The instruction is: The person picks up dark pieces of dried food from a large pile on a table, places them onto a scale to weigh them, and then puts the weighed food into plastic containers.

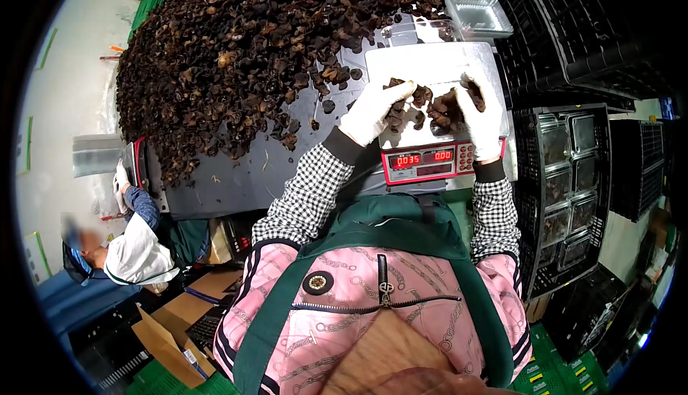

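A pile of wood ear mushrooms (444, 112) rests on the pale pan (437, 56) of a weighing scale with a red-framed front. Its lit display (423, 158) reads 0.035 and 0.00. My left hand (374, 112), in a white glove, is closed around a few mushroom pieces at the pan's left side, thumb on top. On the right, my right hand (483, 117), also gloved, curls its fingers around a dark piece beside the pile. Parts of both hands' fingertips are hidden.
A large heap of wood ear mushrooms (251, 58) covers the table on the left. Clear plastic trays (479, 15) are stacked behind the scale. Black crates (532, 201) holding clear boxes stand at right. A co-worker (140, 251) is at a similar red-edged device on the left.
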Demonstrator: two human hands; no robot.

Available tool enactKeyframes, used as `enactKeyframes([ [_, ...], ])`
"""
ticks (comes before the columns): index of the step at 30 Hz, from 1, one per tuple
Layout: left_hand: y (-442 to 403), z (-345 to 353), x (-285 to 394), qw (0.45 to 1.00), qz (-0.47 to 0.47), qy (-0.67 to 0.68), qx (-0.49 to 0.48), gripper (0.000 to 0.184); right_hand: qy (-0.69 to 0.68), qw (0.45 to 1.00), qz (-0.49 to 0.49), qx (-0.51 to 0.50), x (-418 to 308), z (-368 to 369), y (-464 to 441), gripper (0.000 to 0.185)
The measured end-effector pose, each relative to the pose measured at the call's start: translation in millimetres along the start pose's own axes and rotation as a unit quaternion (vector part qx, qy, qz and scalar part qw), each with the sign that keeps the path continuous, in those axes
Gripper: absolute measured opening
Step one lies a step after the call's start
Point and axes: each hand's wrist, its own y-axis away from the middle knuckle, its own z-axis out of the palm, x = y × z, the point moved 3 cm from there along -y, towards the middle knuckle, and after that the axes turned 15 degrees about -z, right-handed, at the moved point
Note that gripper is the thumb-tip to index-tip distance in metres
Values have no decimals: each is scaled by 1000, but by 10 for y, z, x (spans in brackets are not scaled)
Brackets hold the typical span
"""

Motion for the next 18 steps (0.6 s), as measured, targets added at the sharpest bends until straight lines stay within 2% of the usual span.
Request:
enactKeyframes([
  [2,-99,-27,-71,999,2,31,-3,18,-72,996,48,-13,-75,22,24,44],
  [6,-105,51,-83,998,-1,60,-2,16,-16,1000,-8,-21,-80,2,27,41],
  [8,-117,75,-82,998,-11,61,1,14,-13,1000,-3,-1,-46,-12,31,38],
  [11,-184,183,-130,997,36,-60,28,14,12,1000,-15,25,-103,-14,18,31],
  [12,-297,264,-176,905,332,-237,118,22,20,1000,-11,21,-98,-16,10,30],
  [13,-281,337,-198,822,381,-376,195,20,30,999,-8,16,-89,-15,5,29],
  [15,-222,530,-147,743,382,-506,216,21,14,999,10,38,-74,3,25,28],
  [17,-274,570,-285,583,496,-610,204,22,23,999,6,24,-86,3,22,33],
  [18,-267,565,-292,665,418,-590,188,29,4,999,17,37,-53,10,28,28],
])
